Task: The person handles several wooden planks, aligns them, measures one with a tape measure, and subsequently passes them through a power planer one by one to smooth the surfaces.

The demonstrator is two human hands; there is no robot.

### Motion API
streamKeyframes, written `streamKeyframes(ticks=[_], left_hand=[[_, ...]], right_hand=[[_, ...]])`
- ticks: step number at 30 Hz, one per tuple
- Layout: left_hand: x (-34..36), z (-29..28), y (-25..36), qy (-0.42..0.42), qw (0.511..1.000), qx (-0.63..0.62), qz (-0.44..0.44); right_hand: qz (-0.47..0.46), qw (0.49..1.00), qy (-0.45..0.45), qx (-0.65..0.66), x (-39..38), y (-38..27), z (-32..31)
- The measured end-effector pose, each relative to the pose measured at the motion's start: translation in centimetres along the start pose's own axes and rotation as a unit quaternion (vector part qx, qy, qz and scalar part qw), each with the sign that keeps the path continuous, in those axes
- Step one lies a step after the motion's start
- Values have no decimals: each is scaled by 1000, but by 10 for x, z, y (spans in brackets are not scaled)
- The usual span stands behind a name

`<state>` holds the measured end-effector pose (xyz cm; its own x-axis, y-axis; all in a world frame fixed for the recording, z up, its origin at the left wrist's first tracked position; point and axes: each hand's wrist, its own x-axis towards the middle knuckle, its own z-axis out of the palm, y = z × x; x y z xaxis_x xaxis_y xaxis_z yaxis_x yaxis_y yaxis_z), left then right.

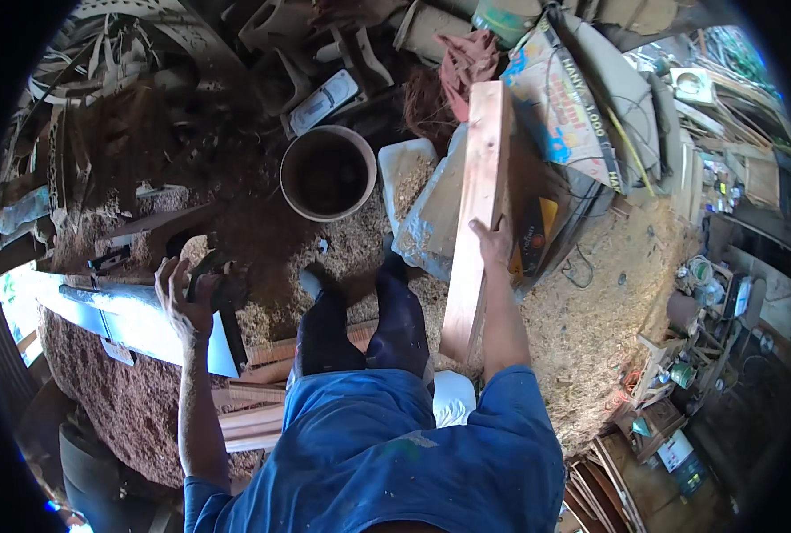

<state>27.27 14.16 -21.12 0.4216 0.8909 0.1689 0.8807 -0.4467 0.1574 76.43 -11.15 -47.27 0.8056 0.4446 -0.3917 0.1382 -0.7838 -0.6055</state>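
Observation:
A long, squared wooden beam (483, 160) slants upward on my right side. My right hand (491, 242) grips it around its middle, with the thumb lying across the pale face. My left hand (185, 300) is over the end of a bright metal machine bed (142, 322). Its fingers are bent and apart, beside a dark curved machine part (207, 266). Whether the hand touches that part I cannot tell.
Beyond my feet stands a round bucket (328, 173), with a white container (404, 178) of shavings beside it. Cardboard and sacks (564, 115) are piled behind the beam. Sawdust (582, 346) covers the floor. Cut boards (253, 426) lie by my left leg; cluttered shelves (680, 373) line the right.

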Motion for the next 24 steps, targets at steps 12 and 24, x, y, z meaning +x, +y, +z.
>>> streamKeyframes(ticks=[12, 24], left_hand=[[11, 7, 7, -12, 999, -25, -45], [3, 3, 1, 99, 989, -50, -95]], right_hand=[[74, 994, -79, -25, 76, 90, 31], [8, 950, -83, -300, 76, 37, 47]])
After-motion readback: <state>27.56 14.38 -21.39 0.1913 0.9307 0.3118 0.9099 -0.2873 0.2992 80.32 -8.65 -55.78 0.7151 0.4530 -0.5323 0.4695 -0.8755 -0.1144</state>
